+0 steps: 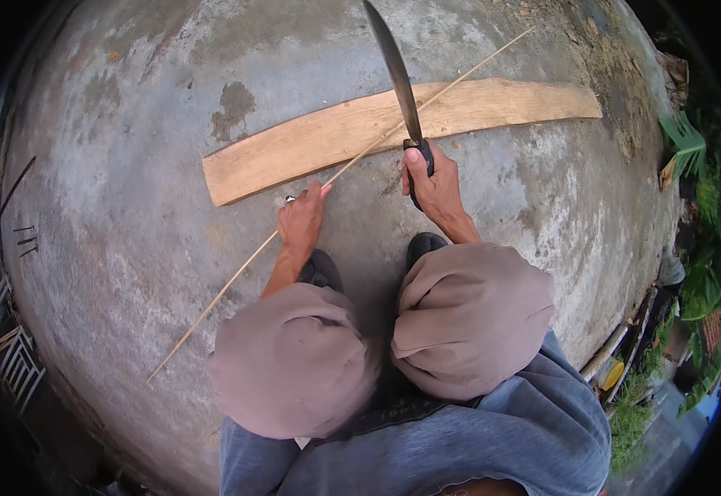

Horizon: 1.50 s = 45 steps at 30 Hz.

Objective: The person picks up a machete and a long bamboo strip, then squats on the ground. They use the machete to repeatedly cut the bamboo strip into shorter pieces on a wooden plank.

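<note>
My right hand (436,183) grips the black handle of a long machete (395,64), its dark blade pointing up and away from me. Closed round a thin, pale stick (230,281), perhaps a bamboo strip, is my left hand (301,217), which wears a ring. The stick slants from the lower left to the far right and passes over a long wooden plank (294,152) on the ground. Where the blade crosses the stick above the plank, I cannot tell whether they touch.
Stained concrete (129,190) lies around the plank. My bent knees (294,360) and dark shoes are close below my hands. Green plants (687,147) line the right edge, and a white metal frame (21,369) stands at the left rim.
</note>
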Tool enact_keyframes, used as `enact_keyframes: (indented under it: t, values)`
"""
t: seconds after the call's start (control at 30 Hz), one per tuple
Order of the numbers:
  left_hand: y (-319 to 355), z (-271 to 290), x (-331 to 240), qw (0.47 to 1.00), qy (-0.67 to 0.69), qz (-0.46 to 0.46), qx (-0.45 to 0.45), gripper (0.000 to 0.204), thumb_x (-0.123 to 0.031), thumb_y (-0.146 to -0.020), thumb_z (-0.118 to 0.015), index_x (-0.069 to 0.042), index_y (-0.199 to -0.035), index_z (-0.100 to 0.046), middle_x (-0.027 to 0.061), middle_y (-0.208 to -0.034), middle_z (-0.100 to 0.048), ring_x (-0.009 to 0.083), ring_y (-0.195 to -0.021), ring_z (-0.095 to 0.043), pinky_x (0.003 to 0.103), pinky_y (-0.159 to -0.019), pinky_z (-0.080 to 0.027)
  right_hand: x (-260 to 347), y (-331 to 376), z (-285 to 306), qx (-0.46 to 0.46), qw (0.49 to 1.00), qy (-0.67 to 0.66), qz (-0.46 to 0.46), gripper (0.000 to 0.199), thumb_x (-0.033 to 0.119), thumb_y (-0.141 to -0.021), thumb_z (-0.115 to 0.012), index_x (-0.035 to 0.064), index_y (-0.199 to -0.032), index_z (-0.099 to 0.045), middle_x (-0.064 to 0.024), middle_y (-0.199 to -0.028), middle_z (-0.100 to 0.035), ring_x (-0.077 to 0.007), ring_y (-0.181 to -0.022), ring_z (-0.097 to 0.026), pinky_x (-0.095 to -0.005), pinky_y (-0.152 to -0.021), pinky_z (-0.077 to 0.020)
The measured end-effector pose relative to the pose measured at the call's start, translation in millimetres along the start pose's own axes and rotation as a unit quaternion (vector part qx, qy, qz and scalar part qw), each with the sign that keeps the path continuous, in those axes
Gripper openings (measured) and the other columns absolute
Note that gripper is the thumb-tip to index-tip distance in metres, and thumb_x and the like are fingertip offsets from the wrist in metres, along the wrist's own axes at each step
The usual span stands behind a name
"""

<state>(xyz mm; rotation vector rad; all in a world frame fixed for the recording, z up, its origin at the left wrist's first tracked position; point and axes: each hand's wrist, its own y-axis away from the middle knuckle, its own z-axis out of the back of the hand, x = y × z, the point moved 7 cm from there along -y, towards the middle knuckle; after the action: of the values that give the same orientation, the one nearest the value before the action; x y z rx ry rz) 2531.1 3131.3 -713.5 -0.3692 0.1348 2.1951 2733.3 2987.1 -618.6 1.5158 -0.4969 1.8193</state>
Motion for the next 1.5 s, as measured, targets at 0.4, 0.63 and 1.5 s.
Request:
enact_keyframes:
  t: [0.4,0.63,1.5]
  values:
    - [-4.0,-5.2,1.9,1.0,-0.011,-0.002,-0.004,0.033,-0.04,-0.105,-0.054,-0.01,-0.092,-0.054,0.0143,-0.074,-0.069,0.0387,-0.062,-0.068,0.05,-0.051,-0.05,-96.1,-4.4,-7.8,0.153,0.954,-0.008,-0.259,0.066,0.065,-0.099,-0.053,0.0017,-0.085,-0.058,-0.0081,-0.059,-0.057,-0.0193,-0.048,-0.06,-0.0357,-0.05,-0.0512]
    - [-0.3,1.9,-1.2,1.0,-0.014,-0.005,-0.009,0.033,-0.038,-0.106,-0.054,-0.009,-0.091,-0.055,0.0156,-0.072,-0.068,0.0389,-0.062,-0.068,0.049,-0.051,-0.051,28.9,-8.2,13.4,-0.019,0.989,-0.143,0.032,0.056,0.055,-0.103,-0.054,0.0015,-0.086,-0.058,-0.0062,-0.063,-0.058,-0.0139,-0.055,-0.059,-0.0297,-0.05,-0.0452]
    - [-9.0,-3.4,12.8,0.999,-0.017,0.015,0.044,0.034,-0.04,-0.106,-0.053,-0.009,-0.093,-0.055,0.0165,-0.07,-0.068,0.0395,-0.061,-0.067,0.051,-0.053,-0.051,-76.4,-10.6,-14.6,0.105,0.979,0.078,-0.154,0.062,0.06,-0.101,-0.053,-0.0002,-0.087,-0.059,-0.0079,-0.057,-0.056,-0.018,-0.049,-0.06,-0.0343,-0.052,-0.0487]
